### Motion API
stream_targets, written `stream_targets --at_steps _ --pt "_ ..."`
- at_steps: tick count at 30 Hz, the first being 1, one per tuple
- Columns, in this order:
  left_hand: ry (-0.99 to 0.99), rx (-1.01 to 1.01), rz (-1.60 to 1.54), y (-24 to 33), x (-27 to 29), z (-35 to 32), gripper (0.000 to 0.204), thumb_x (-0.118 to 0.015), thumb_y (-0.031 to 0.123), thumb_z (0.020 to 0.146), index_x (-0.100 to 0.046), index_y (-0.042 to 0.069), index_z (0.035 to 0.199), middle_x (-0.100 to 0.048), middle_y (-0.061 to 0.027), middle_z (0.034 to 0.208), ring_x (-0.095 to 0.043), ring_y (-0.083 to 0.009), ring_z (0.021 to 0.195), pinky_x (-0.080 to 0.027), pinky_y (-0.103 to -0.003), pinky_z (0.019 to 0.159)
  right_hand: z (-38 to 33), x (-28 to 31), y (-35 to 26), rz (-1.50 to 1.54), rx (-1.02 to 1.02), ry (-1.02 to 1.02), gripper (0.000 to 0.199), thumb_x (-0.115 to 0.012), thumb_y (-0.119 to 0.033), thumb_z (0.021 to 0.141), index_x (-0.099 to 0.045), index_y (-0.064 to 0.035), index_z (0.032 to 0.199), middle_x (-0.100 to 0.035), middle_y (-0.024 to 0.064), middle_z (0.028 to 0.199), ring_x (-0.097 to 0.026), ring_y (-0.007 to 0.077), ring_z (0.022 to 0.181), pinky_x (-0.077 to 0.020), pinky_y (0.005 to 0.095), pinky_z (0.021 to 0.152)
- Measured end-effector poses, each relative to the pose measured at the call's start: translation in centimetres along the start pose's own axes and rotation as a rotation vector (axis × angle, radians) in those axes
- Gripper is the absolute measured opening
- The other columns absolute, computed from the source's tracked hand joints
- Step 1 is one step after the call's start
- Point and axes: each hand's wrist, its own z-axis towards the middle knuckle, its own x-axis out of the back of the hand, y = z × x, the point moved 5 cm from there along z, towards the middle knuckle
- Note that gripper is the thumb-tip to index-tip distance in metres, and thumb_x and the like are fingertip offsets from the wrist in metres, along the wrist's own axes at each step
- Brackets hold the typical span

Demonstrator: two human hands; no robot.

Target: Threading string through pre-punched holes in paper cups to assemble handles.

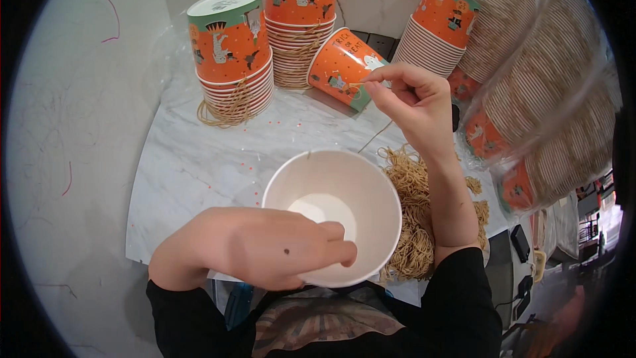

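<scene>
A large white-lined paper bucket (387, 189) sits in front of me with its mouth facing up; its inside looks bare. My left hand (285, 248) lies across its near left rim, fingers curled down inside and thumb hidden. Beyond the bucket, my right hand (411, 96) is raised, thumb and forefinger pinching the end of a thin tan cord. Part of a tan cord (375, 138) shows between the bucket's far rim and that hand. Under my right forearm lies a heap of tan cords (412, 225).
Orange and green paper buckets stand upside down in a left stack (228, 46), a middle stack (301, 20) and a right stack (434, 26). One orange bucket (341, 66) lies tilted between them. Bagged bucket stacks (536, 93) lean at the right. The marble-patterned table (179, 179) meets a wall.
</scene>
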Motion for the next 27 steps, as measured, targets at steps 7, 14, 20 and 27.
stream_targets --at_steps 7,14,20,27 --pt "0.591 0.112 -0.168 -1.6 4.9 -0.8 0.04 -0.062 0.004 0.086 -0.058 0.004 0.126 -0.068 -0.0138 0.099 -0.069 -0.026 0.09 -0.056 -0.037 0.079 -0.3 0.4 -0.6 -0.034 0.03 0.03 0.01 -0.076 -0.008 0.083 -0.076 -0.0015 0.09 -0.042 -0.0117 0.059 -0.033 -0.0029 0.057 -0.0236 0.0203 0.05" --pt "0.953 0.101 -0.682 -4.3 6.8 -1.7 0.043 -0.066 0.0 0.086 -0.056 -0.005 0.128 -0.066 -0.0057 0.117 -0.064 -0.0108 0.105 -0.052 -0.028 0.094 -0.9 0.7 -2.7 -0.124 0.225 0.002 0.01 -0.075 0.0 0.082 -0.076 -0.003 0.091 -0.055 -0.0078 0.068 -0.038 -0.0011 0.057 -0.0273 0.0193 0.051" --pt "0.989 0.085 -0.807 -5.2 7.4 -2.3 0.05 -0.067 -0.004 0.083 -0.054 -0.005 0.131 -0.066 -0.0084 0.12 -0.066 -0.013 0.109 -0.053 -0.029 0.096 -1.8 -1.5 -3.9 -0.278 0.318 -0.244 0.012 -0.07 0.002 0.076 -0.071 -0.002 0.087 -0.07 0.005 0.087 -0.067 0.0132 0.076 -0.0518 0.0254 0.065" --pt "0.97 0.07 -0.853 -6.6 7.7 -2.8 0.048 -0.06 -0.009 0.073 -0.057 -0.001 0.12 -0.067 -0.0064 0.115 -0.065 -0.0096 0.105 -0.052 -0.025 0.091 -1.7 -1.6 -3.2 -0.322 0.354 -0.25 0.01 -0.072 -0.005 0.078 -0.065 -0.0032 0.086 -0.07 0.0073 0.099 -0.07 0.0257 0.079 -0.0554 0.0326 0.068"
